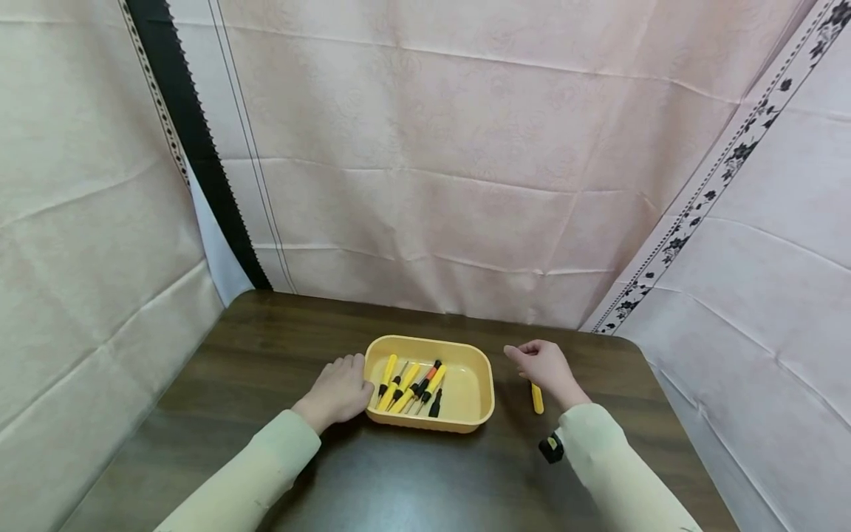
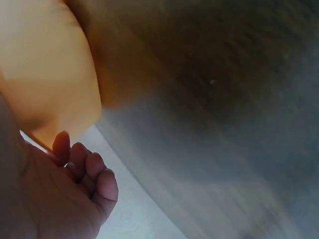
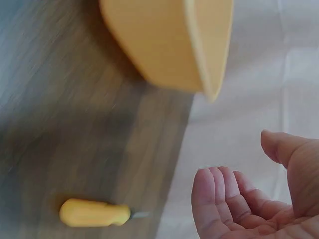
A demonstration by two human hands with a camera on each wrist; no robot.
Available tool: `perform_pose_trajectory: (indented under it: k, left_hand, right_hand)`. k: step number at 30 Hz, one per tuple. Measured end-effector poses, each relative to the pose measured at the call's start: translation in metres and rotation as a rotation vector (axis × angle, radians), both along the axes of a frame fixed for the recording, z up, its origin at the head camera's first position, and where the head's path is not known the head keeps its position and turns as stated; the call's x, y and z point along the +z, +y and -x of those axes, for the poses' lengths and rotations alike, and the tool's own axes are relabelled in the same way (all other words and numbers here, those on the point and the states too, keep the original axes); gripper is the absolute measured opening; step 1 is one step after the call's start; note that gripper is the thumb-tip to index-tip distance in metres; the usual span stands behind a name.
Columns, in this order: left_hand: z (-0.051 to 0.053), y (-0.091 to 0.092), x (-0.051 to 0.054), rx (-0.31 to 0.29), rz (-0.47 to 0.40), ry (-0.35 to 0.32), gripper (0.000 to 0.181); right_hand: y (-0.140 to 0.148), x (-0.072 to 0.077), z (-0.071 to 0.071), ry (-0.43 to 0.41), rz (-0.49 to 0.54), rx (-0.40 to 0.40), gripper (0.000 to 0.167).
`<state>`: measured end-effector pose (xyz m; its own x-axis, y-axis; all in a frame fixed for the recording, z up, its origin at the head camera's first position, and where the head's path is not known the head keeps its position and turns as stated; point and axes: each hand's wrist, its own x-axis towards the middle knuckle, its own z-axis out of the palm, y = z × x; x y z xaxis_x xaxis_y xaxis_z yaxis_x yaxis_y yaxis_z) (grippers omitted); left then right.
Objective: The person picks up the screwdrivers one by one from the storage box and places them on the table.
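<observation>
A yellow tray [image 1: 470, 384] stands on the dark wooden table, with several yellow-and-black screwdrivers [image 1: 405, 388] lying in its left part. At the tray's left end my left hand [image 1: 335, 391] rests against the rim; in the left wrist view that hand [image 2: 70, 194] is beside the tray wall [image 2: 55, 64]. To the right of the tray, my right hand [image 1: 545, 369] hovers with nothing in it, thumb and fingers apart in the right wrist view [image 3: 244, 199]. Partly under it lies a single yellow-handled screwdriver [image 1: 537, 397], whose metal tip shows beside its handle [image 3: 94, 213] in the right wrist view.
A small black object [image 1: 551, 448] is by the right sleeve's cuff, perhaps attached to the wrist. Pale patterned cloth [image 1: 432, 185] hangs behind the table [image 1: 412, 480] and on both sides. The table's far edge runs just beyond the tray.
</observation>
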<state>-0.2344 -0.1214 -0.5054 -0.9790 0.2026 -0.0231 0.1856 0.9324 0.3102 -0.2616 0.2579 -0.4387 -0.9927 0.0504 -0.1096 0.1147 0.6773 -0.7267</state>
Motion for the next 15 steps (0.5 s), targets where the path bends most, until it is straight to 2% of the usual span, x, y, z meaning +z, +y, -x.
perform_pose_trajectory:
  k: [6,10,15]
  left_hand:
    - [0.0,-0.003,0.0,-0.011,0.036,0.019,0.043]
    - [-0.001,-0.002,0.001,-0.019,0.05,0.015,0.042]
    - [-0.001,-0.001,0.003,-0.026,0.056,0.007,0.041]
  right_hand:
    - [-0.023,0.009,-0.003,-0.019,0.045,0.019,0.055]
    - [-0.032,0.008,-0.004,-0.026,0.092,0.026,0.058]
    - [-0.045,0.006,-0.006,-0.032,0.125,0.045,0.05]
